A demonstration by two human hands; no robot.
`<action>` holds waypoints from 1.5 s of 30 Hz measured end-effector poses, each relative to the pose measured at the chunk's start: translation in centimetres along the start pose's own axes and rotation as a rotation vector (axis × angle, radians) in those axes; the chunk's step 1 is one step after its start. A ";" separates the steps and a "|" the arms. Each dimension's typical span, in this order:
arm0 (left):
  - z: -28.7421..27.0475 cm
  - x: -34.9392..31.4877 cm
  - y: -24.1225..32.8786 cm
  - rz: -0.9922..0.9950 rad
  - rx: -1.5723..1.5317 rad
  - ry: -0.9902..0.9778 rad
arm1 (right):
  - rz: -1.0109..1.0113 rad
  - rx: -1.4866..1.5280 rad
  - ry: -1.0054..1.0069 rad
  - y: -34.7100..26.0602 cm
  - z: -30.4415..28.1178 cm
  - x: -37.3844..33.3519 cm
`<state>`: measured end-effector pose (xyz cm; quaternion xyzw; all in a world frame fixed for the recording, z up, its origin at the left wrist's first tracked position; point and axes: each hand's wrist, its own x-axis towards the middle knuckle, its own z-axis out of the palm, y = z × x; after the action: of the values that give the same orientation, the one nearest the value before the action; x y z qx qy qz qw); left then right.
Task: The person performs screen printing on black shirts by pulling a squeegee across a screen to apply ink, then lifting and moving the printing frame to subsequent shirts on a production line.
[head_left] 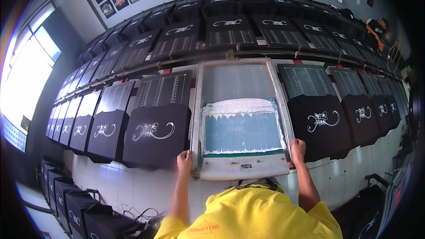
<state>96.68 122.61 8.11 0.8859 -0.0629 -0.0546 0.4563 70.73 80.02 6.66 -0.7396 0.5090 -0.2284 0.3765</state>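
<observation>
A metal-edged printing screen point(221, 167) lies in front of me, over one place in the near row of boards. White ink point(241, 105) forms a thick band across its blue-green mesh point(243, 137), with thinner white streaks along the lower edge. My left hand point(184, 161) is closed on the near left side of the screen's frame; my right hand point(298, 148) grips the right side, slightly farther up. Beside the screen, a black T-shirt point(152, 138) on the left and another black T-shirt point(318, 121) on the right carry white curling prints. Whatever lies beneath the screen is mostly hidden.
Long rows of boards with printed black shirts point(228, 23) run behind a rail point(239, 54). Another person point(377, 31) stands at the far right. More dark shirts point(75, 208) hang at the lower left, near cables point(141, 214). A bright window point(28, 71) is on the left.
</observation>
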 end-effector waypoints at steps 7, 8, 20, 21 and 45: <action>-0.7 0.1 2.1 0.026 0.194 -0.082 | -0.007 -0.062 0.021 0.2 0.0 0.0; -0.6 0.2 2.0 0.057 0.197 -0.077 | -0.023 -0.078 0.042 0.8 0.7 0.3; -0.3 -0.4 3.8 0.235 0.287 -0.080 | 0.004 -0.123 0.086 0.0 1.3 -0.4; -0.1 -0.3 3.5 0.253 0.297 -0.081 | 0.017 -0.117 0.091 0.1 1.3 -0.4; 1.3 -2.4 7.1 0.206 0.347 0.048 | -0.365 0.224 0.211 -0.1 1.4 -1.7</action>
<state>93.70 117.85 13.22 0.9411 -0.1508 0.0253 0.3014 71.17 82.09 5.99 -0.7450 0.3747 -0.4238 0.3535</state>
